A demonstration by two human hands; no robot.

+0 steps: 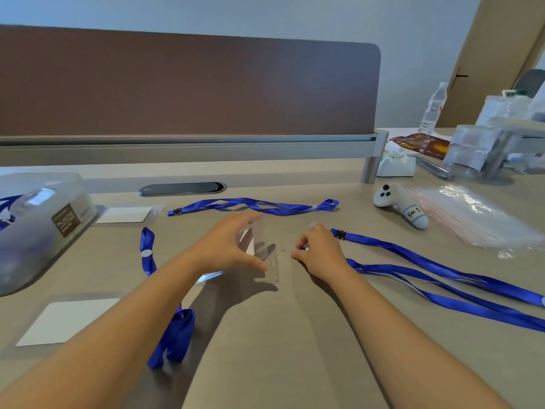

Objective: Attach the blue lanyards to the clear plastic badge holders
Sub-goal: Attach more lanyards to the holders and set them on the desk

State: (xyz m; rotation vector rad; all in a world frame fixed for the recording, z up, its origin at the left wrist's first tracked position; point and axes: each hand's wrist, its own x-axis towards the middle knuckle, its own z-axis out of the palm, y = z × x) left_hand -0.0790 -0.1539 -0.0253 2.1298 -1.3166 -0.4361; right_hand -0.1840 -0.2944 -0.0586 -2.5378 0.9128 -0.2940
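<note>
A clear badge holder (259, 255) stands tilted at the middle of the bench (295, 335), held between the thumb and fingers of the left hand (227, 246), which grips its near and far edges. Just right of it the right hand (318, 249) is curled, fingertips pressed together on something small at the end of a blue lanyard (427, 261) — what exactly it pinches is too small to tell. That lanyard trails off to the right across the bench in long loops. A second lanyard (253, 205) lies farther back, and a third (165, 305) runs under the left forearm. Two more badge holders with white inserts lie flat on the left — one near (67, 320), one farther back (125, 214). A plastic box (38, 225) sits at the left edge; a white controller (399, 206) and a stack of clear bags (472, 216) lie to the right.
</note>
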